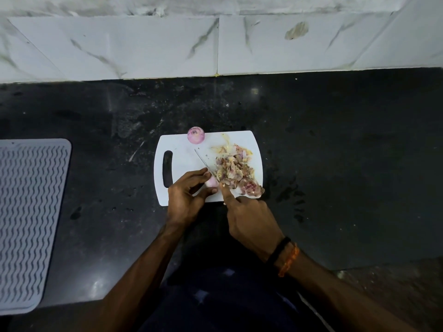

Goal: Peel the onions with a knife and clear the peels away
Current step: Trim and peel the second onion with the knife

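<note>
Two bare forearms reach up from the bottom of the view over a dark speckled stone counter [335,152]. On the right wrist sit a black band [279,250] and an orange beaded thread [288,259]. The right hand [249,221] is curled around a knife handle that its fingers hide, with the index finger stretched forward along the top; the narrow steel knife blade [203,161] runs up and to the left from it, tip on the board. The left hand [185,192] has its fingers and thumb curled around a small pale pink onion [212,182], holding it just at the base of the blade, near the front edge of a white plastic cutting board with a slot handle [177,164]. The board's slot is on its left side.

Just right of the blade, a loose heap of pink and yellowish onion peels [236,171] covers the right half of the board, reaching its front right corner. Farther back, a peeled round purple-pink onion [195,135] rests at the board's rear edge, well apart from the hands. Off to the left, well clear of the board, lies a grey ribbed rubber mat with wavy lines [28,216]. Behind the counter rises a wall of white marble-veined tiles [143,49].
</note>
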The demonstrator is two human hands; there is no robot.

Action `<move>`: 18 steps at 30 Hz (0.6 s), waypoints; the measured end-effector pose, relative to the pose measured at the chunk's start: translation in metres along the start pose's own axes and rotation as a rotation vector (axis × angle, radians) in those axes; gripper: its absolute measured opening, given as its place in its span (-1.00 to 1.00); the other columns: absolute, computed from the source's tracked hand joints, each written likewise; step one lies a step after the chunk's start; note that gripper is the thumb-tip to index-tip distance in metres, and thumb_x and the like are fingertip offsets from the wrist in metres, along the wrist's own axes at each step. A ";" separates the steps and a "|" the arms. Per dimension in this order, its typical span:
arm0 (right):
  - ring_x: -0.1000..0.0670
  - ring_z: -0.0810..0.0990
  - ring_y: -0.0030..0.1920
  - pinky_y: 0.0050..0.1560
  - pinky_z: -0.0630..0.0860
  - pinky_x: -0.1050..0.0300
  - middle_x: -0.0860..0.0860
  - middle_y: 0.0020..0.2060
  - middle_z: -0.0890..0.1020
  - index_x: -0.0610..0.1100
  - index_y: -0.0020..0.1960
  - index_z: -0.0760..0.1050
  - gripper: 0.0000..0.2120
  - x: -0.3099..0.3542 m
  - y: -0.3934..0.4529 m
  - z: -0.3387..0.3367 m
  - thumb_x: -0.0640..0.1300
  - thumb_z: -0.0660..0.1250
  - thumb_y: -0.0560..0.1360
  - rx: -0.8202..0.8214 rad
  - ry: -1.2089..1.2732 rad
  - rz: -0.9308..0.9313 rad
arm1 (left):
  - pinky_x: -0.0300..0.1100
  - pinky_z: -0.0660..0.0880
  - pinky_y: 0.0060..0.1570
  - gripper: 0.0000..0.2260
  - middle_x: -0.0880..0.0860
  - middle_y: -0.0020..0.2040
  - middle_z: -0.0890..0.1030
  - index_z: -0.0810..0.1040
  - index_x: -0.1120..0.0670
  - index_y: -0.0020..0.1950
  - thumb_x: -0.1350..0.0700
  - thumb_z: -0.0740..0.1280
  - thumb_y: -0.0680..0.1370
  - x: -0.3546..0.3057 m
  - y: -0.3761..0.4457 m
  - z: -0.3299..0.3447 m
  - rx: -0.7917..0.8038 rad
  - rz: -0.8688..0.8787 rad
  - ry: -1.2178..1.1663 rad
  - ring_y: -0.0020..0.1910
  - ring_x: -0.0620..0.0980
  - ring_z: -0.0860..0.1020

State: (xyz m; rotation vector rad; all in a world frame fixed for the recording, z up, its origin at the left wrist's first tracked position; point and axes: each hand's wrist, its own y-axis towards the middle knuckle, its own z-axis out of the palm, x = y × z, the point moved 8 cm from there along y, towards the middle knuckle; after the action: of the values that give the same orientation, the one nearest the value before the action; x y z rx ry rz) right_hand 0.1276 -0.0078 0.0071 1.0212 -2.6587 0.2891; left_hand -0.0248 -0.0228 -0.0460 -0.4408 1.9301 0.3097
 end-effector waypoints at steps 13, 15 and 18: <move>-0.20 0.55 -0.41 -0.42 0.40 0.06 -0.12 -0.32 0.62 -0.17 0.48 0.38 -0.47 -0.007 0.007 0.001 -0.13 0.19 0.52 -0.042 0.054 0.005 | -0.17 0.60 0.16 -0.70 0.03 0.14 0.69 0.72 0.18 0.12 0.24 0.58 0.40 -0.001 0.000 0.000 -0.003 -0.021 -0.025 0.16 -0.15 0.64; -0.21 0.58 -0.34 -0.35 0.52 -0.03 -0.15 -0.26 0.64 -0.15 0.50 0.35 -0.48 -0.006 0.016 0.005 -0.12 0.13 0.55 -0.035 0.092 0.009 | -0.10 0.61 0.16 -0.72 0.03 0.12 0.69 0.72 0.15 0.11 0.23 0.58 0.41 0.001 -0.001 -0.002 -0.023 -0.049 -0.055 0.15 -0.11 0.65; -0.18 0.55 -0.38 -0.40 0.46 0.03 -0.13 -0.28 0.62 -0.15 0.51 0.35 -0.48 -0.006 0.011 0.008 -0.13 0.15 0.56 -0.024 0.103 0.009 | -0.10 0.61 0.16 -0.70 0.03 0.11 0.69 0.71 0.14 0.09 0.28 0.59 0.38 0.002 -0.001 -0.004 -0.054 -0.087 -0.089 0.12 -0.12 0.65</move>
State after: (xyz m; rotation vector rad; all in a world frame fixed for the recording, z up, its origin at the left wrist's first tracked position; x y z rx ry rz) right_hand 0.1232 0.0017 -0.0037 0.9602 -2.5690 0.3026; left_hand -0.0283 -0.0256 -0.0461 -0.5369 1.8141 0.3200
